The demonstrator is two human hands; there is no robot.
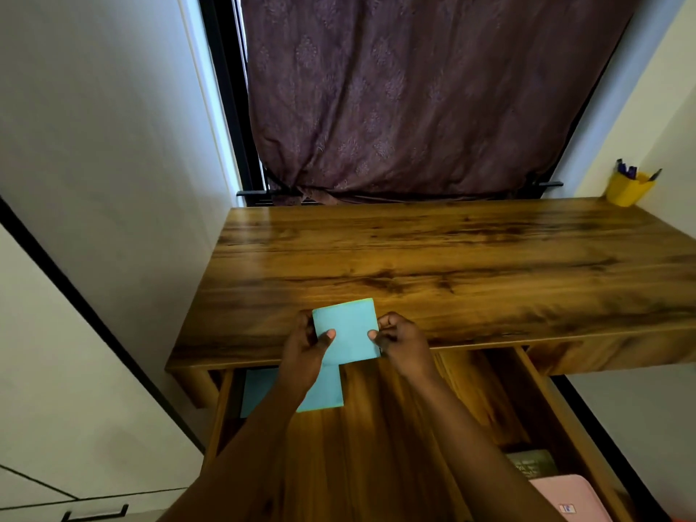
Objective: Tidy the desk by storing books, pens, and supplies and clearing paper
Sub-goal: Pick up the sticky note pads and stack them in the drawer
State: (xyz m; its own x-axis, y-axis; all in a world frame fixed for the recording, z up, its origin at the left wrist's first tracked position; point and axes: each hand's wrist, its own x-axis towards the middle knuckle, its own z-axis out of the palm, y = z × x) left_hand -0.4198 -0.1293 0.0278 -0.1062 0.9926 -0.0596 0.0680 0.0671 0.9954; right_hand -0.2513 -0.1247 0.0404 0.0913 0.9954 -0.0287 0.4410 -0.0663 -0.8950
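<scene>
A light blue square pad of sticky notes (348,330) is held above the front edge of the wooden desk (452,258). My left hand (307,348) pinches its left side, thumb on top. My right hand (405,342) pinches its right edge. Below them the desk drawer (395,427) stands pulled out, and a second light blue pad (324,393) lies inside at its back left, partly hidden by my left forearm. A yellow pen cup (628,190) with several pens stands at the desk's far right corner.
At the drawer's front right lie a pink book (572,499) and a dark green item (533,463) behind it. A dark curtain (414,99) hangs behind the desk. White walls close in on the left and right.
</scene>
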